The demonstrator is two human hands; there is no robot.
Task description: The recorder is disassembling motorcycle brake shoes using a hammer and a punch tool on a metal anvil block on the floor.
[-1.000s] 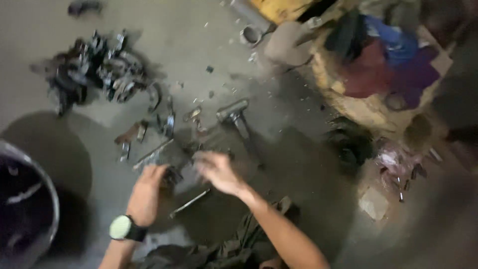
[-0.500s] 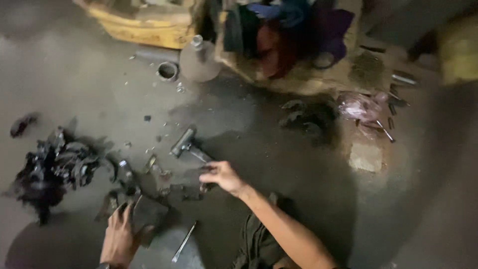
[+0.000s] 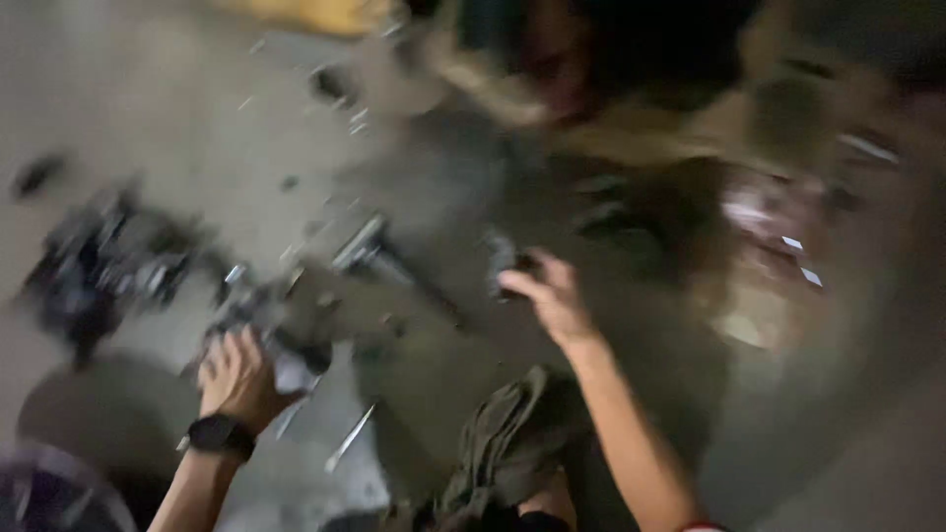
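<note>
The picture is strongly blurred. My left hand (image 3: 239,379), with a black watch on its wrist, rests on a cluster of small dark metal parts (image 3: 266,320) on the concrete floor, fingers curled over them. My right hand (image 3: 554,296) is lifted a little to the right and pinches a small dark piece (image 3: 507,261) between its fingers. A hammer (image 3: 370,251) lies on the floor between my hands.
A heap of dark scrap metal (image 3: 94,266) sits at the left. A dark round bucket rim (image 3: 49,488) shows at the bottom left. Bundled cloth and bags (image 3: 591,69) crowd the top. A thin metal rod (image 3: 350,438) lies near my knee (image 3: 507,443).
My right hand has risen off the floor with a small dark piece and shifted right. The left hand stays on the metal parts. The view has swung and blurred.
</note>
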